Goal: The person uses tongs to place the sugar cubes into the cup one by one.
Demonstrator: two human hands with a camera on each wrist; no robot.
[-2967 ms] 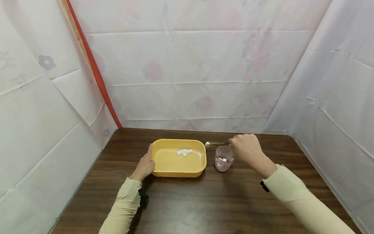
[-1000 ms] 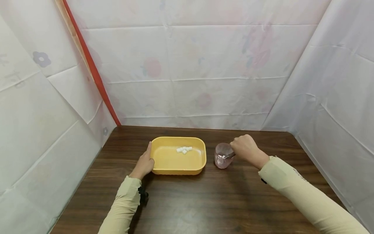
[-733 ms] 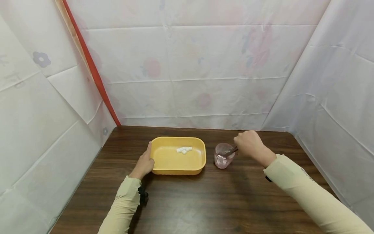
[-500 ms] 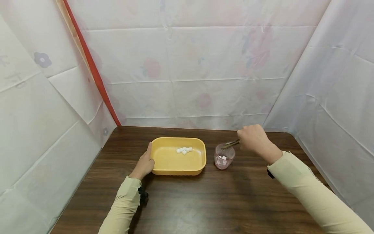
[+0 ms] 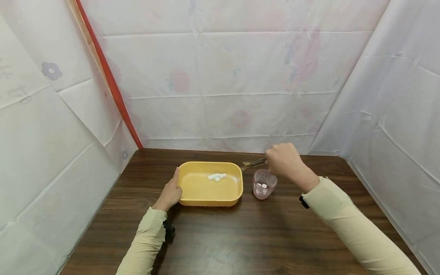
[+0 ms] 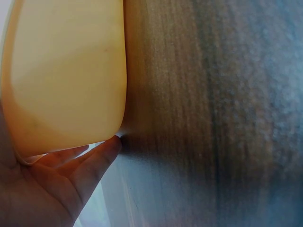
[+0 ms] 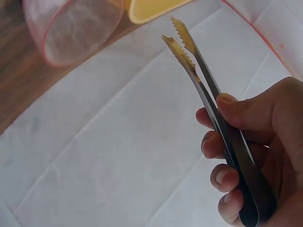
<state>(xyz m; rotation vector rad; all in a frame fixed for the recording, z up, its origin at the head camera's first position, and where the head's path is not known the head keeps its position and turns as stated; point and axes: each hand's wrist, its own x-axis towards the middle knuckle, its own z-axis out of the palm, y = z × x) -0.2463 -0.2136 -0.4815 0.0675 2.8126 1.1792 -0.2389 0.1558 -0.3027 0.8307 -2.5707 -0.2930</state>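
Observation:
A yellow tray [image 5: 196, 190] sits on the table with several small white cubes [image 5: 217, 177] inside. At its left end my left hand [image 5: 170, 194] grips it, the thumb over the rim and the fingers along the outer wall [image 6: 90, 175]. My right hand [image 5: 286, 163] holds metal tongs [image 7: 239, 151], raised above the pink transparent cup [image 5: 260, 194]. The tongs' toothed tips [image 5: 248, 165] point left, near the tray's right rim. They stand slightly apart with nothing between them in the right wrist view. White pieces [image 5: 264, 186] show inside the cup.
Dark wood-grain table [image 5: 220, 236] underneath. A white patterned sheet [image 5: 220, 68] hangs behind and along both sides, with a red strip [image 5: 106, 72] at the left. The cup stands just right of the tray.
Three seconds ago the tongs held a white piece beside the tray. They then dipped into the cup, rose out, and have swung left with bare tips. The left hand stays put.

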